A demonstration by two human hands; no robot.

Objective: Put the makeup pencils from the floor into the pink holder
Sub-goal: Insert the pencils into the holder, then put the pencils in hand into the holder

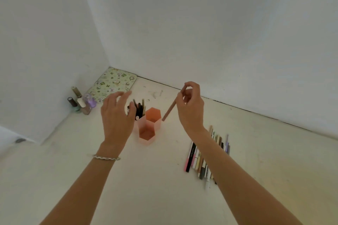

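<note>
The right hand (191,105) is raised above the floor (164,188), its fingertips pinched on the upper end of a pink pencil (171,107). The pencil slants down and to the left, its lower end just beside the far cell of the holder (149,127), outside the rim; whether it touches the holder cannot be told. The other fingers curl loosely behind the pinch.

The left hand (117,115) hovers with fingers spread and apart, holding nothing, close to the dark pencils (139,108) that stand upright in the holder's left cell. It partly hides that cell, and contact with them cannot be told.

The holder is three pink hexagonal cells joined together, standing near the far wall. Its far and near cells look empty.

The remaining pencils (206,159) lie in a row on the floor to the right of the holder, partly under the right forearm.

Nail polish bottles (81,102) and a patterned tin (113,84) sit in the far left corner.
</note>
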